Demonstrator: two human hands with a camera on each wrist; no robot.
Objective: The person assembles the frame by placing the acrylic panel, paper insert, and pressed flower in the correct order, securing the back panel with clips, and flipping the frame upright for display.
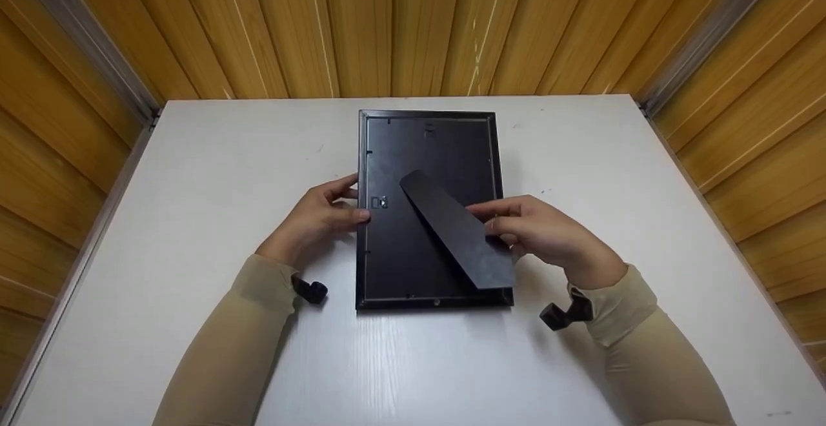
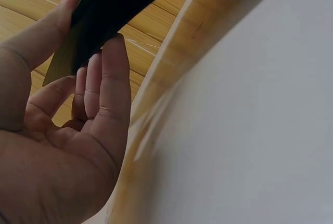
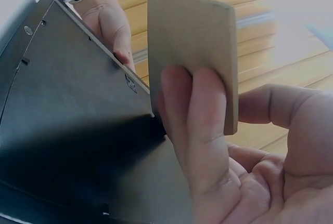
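A black picture frame (image 1: 400, 255) is held over the white table, its back toward me. My left hand (image 1: 315, 212) grips its left edge, thumb on the back and fingers behind; the left wrist view shows the frame's dark edge (image 2: 117, 8) between thumb and fingers. The easel stand (image 1: 455, 229) slants out from the middle of the back toward the lower right. My right hand (image 1: 548, 235) pinches the stand's right edge. In the right wrist view, fingers press the stand's brown inner face (image 3: 192, 31). A small metal hanger (image 1: 383, 202) sits near the left edge.
The white table (image 1: 213, 174) stretches around both arms. Wood-patterned panels (image 1: 361, 32) stand behind it and at both sides, with metal corner posts. A black camera mount (image 1: 568, 310) is strapped to the right wrist, another (image 1: 311, 289) to the left.
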